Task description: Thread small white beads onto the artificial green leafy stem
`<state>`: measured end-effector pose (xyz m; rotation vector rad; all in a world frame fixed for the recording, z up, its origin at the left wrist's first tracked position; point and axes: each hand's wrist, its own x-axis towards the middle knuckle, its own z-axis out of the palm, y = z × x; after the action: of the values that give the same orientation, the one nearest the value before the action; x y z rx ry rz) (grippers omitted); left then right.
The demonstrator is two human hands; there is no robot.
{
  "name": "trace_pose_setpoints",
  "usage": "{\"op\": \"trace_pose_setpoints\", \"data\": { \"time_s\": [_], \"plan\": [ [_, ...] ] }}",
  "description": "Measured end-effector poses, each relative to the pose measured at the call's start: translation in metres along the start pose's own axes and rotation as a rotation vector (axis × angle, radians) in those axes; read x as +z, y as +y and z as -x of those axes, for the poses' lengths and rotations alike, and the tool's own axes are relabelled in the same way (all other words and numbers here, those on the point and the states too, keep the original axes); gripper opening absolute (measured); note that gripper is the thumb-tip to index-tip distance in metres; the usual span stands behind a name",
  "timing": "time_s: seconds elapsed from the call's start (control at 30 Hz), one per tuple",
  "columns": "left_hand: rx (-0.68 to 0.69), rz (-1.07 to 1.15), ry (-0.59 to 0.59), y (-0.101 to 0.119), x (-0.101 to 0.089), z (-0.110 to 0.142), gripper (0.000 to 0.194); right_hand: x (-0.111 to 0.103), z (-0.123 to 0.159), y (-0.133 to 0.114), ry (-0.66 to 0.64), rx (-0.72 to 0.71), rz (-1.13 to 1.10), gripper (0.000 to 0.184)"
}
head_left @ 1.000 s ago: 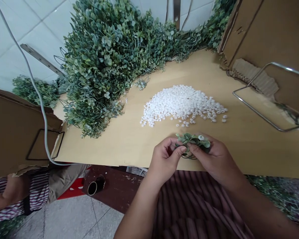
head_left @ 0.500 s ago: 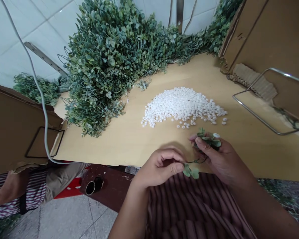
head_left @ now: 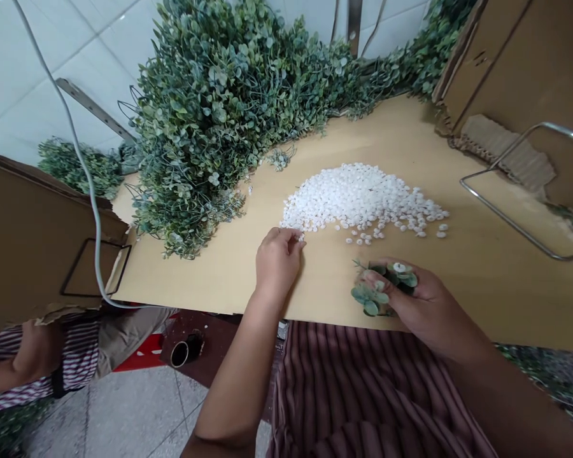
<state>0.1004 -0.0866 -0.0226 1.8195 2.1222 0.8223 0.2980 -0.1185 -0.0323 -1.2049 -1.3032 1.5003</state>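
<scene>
My left hand is at the left edge of a heap of small white round pieces, its thumb and fingertips pinched together on one small white piece. In my right hand, closed in front of the heap, is a sprig of artificial green leaves. A white piece sits on the leaves near the knuckles. The fingers hide part of the sprig's stem.
A big pile of artificial greenery stands at the back left of the board. Cardboard boxes with wire handles flank both sides. A white cable hangs at left. Another person's arm shows at lower left.
My left hand has let go of the sprig's lower leaves and moved up and left to the white heap. The sprig stays in my right hand, its loose end now drawn in.
</scene>
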Motion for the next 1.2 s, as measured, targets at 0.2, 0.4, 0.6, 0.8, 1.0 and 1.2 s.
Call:
{"op": "trace_pose_setpoints", "data": {
  "time_s": [0.2, 0.4, 0.6, 0.8, 1.0, 1.2],
  "plan": [
    [0.034, -0.144, 0.005, 0.002, 0.002, -0.001, 0.013, 0.005, -0.002, 0.0, 0.038, 0.001, 0.083, 0.046],
    [0.095, -0.258, -0.02, 0.007, 0.001, 0.001, 0.015, 0.007, -0.004, 0.0, 0.033, 0.024, 0.048, 0.045],
    [0.112, -0.326, -0.038, 0.013, 0.001, -0.003, 0.017, 0.008, -0.003, -0.002, 0.067, 0.028, 0.047, 0.042],
    [0.042, 0.178, 0.105, 0.012, -0.005, 0.008, 0.011, 0.009, -0.001, -0.003, 0.071, 0.008, 0.059, 0.034],
    [-0.165, 1.087, -0.214, 0.031, 0.004, 0.037, 0.011, 0.01, 0.0, -0.001, 0.097, -0.063, 0.091, 0.027],
    [-0.323, 1.331, -0.312, 0.041, 0.015, 0.047, 0.024, 0.01, 0.002, -0.003, 0.126, -0.138, 0.1, 0.023]
  ]
}}
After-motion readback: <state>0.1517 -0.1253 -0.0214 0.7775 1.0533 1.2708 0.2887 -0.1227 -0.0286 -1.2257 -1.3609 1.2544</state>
